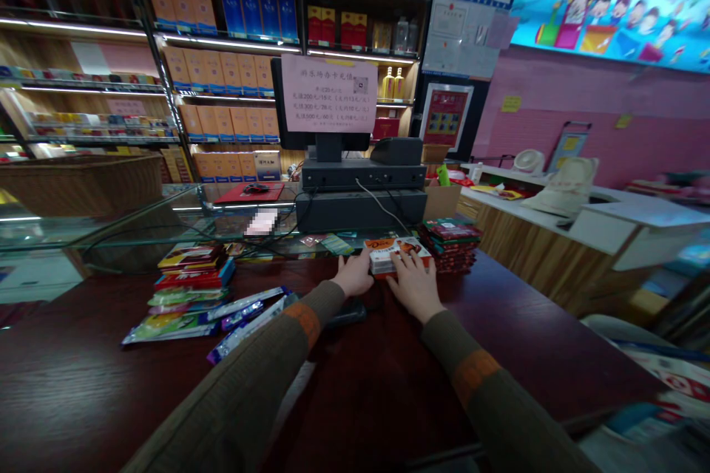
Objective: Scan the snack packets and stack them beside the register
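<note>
Both my hands are at a stack of white and orange boxes near the back edge of the dark red table. My left hand touches the left end of the stack, fingers apart. Spread fingers of my right hand lie on the top and front of it. Right beside the stack stands a pile of dark red and green packets. A black object lies partly under my left forearm.
To the left are piled colourful packets and long blue and white packets. Behind stand a cash register with a paper sign, a glass counter, a wicker basket and shelves of boxes.
</note>
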`<state>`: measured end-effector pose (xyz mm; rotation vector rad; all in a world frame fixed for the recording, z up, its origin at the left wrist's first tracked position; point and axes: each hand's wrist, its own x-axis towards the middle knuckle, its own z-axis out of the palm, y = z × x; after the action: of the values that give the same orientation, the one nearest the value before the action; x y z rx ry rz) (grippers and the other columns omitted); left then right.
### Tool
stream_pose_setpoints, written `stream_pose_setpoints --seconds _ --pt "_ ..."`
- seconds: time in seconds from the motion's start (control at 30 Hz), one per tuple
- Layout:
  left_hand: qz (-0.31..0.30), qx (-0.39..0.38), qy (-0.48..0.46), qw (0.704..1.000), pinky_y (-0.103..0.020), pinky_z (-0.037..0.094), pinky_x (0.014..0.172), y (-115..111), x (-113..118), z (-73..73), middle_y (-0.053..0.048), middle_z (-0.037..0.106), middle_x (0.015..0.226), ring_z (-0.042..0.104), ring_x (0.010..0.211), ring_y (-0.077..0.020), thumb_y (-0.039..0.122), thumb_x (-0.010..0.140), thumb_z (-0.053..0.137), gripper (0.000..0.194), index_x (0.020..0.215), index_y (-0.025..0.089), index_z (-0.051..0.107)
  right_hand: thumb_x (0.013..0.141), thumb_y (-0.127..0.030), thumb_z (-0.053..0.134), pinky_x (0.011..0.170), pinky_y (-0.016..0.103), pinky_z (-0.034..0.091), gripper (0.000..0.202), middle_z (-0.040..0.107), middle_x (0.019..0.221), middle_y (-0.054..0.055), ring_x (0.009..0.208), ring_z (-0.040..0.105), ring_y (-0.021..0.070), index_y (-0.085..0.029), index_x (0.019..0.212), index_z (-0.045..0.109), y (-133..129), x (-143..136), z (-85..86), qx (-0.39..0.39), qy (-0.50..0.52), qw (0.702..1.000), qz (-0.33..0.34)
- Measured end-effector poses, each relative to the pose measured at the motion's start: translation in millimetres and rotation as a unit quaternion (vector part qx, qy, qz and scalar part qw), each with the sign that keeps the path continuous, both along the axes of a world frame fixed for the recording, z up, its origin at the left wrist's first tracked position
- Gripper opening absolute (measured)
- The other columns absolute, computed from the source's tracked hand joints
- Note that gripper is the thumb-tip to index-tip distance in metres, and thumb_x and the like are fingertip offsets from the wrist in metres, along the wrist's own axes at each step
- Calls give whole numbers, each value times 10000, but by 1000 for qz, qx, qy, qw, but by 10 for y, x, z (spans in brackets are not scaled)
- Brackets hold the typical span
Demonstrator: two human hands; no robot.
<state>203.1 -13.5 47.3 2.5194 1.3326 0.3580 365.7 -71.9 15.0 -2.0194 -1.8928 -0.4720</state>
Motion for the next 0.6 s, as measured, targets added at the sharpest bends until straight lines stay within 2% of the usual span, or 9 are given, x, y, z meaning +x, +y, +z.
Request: stream_pose_setpoints --seconds 0.2,0.4,0.6 --pt "-4 -31 -11 999 -632 222 1179 -12 20 2 -108 685 1307 542 1337 -294 181 756 541 796 1501 197 263 927 -325 538 1144 649 168 538 487 1529 154 1435 354 359 -176 1442 497 4 4 -3 0 -5 1000 0" --pt "-7 -47 -16 999 -637 220 1179 -23 16 24 -114 684 1307 526 1355 -296 184 758 547 821 1517 206 235 925 -316 546 1146 630 173 537 484 1530 161 1434 355 352 -178 1442 496 -11 -6 19 -1 -5 1000 -2" --pt "-1 -46 -20 999 -623 162 1199 -36 -19 51 -132 643 1368 498 1380 -293 191 766 555 810 1518 198 254 921 -307 543 1144 644 180 535 483 1534 149 1436 353 354 -183 1440 501 -29 -27 35 0 -11 1000 3"
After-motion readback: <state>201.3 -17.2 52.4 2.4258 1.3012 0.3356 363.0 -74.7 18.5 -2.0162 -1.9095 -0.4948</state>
